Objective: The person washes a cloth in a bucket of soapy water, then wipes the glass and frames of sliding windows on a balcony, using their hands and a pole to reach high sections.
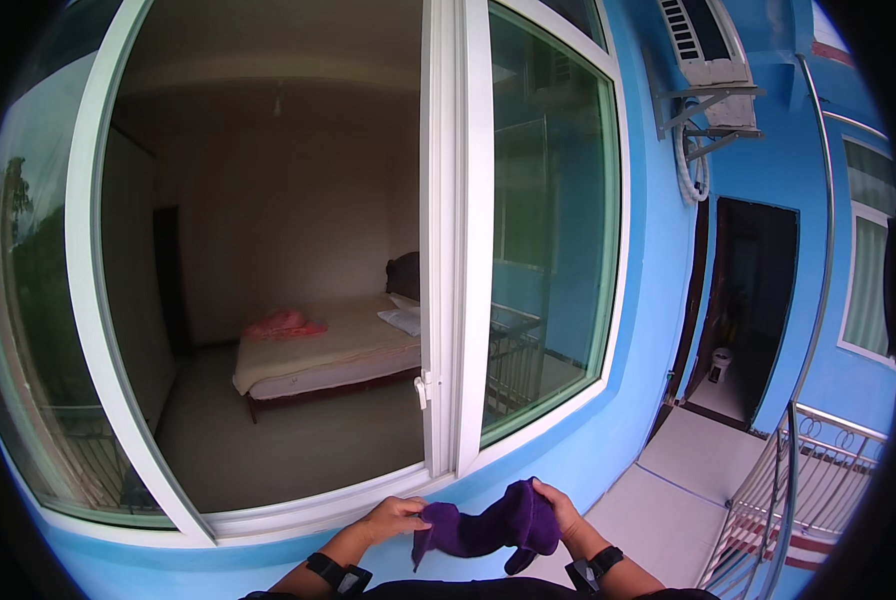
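Observation:
A purple cloth [485, 529] hangs stretched between my two hands, sagging in the middle with one loose corner drooping at each end. My left hand [394, 520] pinches its left end just below the window sill. The right end is gripped by my right hand [559, 510], with the cloth bunched near the fingers. Both hands are in front of a sliding window with a white frame [455, 225]. Its middle section stands open onto a bedroom, while the right glass pane [549, 225] reflects the balcony. A white latch handle [422, 391] sits on the upright frame.
Inside the room is a bed [328, 341] with a reddish bundle [287, 325] on it. To the right run a blue wall [658, 300], a tiled walkway [643, 517] and a metal railing [830, 435]. An air-conditioner unit [714, 60] is mounted above, near a dark doorway [748, 300].

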Demonstrator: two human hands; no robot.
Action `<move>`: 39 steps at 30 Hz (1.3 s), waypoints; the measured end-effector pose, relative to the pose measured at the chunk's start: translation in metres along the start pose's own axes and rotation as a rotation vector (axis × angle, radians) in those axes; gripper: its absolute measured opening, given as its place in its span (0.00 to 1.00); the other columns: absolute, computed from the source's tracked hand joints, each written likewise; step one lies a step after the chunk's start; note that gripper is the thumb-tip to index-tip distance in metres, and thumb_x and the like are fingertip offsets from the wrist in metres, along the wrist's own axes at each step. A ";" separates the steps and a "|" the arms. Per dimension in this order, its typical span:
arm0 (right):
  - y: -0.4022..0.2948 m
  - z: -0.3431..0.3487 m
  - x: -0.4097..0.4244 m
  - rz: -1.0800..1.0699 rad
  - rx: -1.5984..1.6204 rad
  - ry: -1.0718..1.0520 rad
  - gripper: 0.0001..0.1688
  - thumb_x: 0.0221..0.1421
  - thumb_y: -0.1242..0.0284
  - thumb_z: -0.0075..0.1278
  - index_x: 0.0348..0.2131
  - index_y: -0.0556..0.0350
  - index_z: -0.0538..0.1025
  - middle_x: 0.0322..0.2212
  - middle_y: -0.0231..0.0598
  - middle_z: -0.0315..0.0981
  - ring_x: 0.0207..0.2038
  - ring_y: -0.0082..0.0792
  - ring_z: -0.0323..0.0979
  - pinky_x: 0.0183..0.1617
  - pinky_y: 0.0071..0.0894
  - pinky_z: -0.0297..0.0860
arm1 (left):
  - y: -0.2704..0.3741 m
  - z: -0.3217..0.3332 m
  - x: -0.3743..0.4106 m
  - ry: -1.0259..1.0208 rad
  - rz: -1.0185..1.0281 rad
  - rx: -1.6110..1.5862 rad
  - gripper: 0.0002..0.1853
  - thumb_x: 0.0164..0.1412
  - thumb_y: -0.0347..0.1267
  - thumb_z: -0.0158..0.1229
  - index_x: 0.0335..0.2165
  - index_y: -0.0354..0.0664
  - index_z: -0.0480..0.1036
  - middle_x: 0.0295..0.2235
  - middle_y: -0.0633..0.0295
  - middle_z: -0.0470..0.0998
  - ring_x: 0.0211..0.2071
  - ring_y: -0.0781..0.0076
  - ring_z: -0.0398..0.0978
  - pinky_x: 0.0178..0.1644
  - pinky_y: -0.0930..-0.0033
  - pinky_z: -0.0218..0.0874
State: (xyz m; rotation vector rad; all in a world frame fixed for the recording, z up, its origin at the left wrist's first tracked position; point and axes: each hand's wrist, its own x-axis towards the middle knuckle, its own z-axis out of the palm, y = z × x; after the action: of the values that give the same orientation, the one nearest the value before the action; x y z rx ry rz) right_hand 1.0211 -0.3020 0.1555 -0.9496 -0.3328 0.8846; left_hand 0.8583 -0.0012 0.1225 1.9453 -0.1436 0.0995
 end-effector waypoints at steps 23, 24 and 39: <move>0.159 0.117 0.087 0.508 -1.000 -0.819 0.28 0.38 0.82 0.47 0.45 0.72 0.72 0.39 0.42 0.74 0.42 0.35 0.71 0.52 0.32 0.63 | -0.014 0.064 -0.393 1.512 -0.312 -0.664 0.11 0.30 0.22 0.47 0.19 0.35 0.74 0.16 0.64 0.69 0.22 0.70 0.65 0.25 0.68 0.58; 0.169 0.132 0.084 0.376 -1.031 -0.846 0.28 0.38 0.81 0.46 0.44 0.72 0.72 0.38 0.42 0.74 0.41 0.35 0.71 0.51 0.31 0.64 | -0.018 0.084 -0.412 1.631 -0.416 -0.611 0.11 0.32 0.21 0.47 0.20 0.35 0.75 0.17 0.65 0.70 0.21 0.72 0.66 0.25 0.70 0.59; 0.363 0.314 -0.025 0.743 -0.741 -1.232 0.29 0.50 0.72 0.54 0.51 0.65 0.66 0.46 0.46 0.70 0.47 0.40 0.70 0.54 0.38 0.65 | -0.013 0.265 -0.644 2.072 -0.748 -0.853 0.10 0.41 0.25 0.51 0.27 0.39 0.75 0.23 0.64 0.73 0.24 0.71 0.72 0.26 0.71 0.65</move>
State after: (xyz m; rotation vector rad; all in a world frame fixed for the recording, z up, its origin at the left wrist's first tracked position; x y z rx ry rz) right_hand 0.6321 -0.0444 0.0396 -1.1020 -1.4966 2.0837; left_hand 0.2241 -0.2086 -0.0766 0.2602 1.5595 1.1862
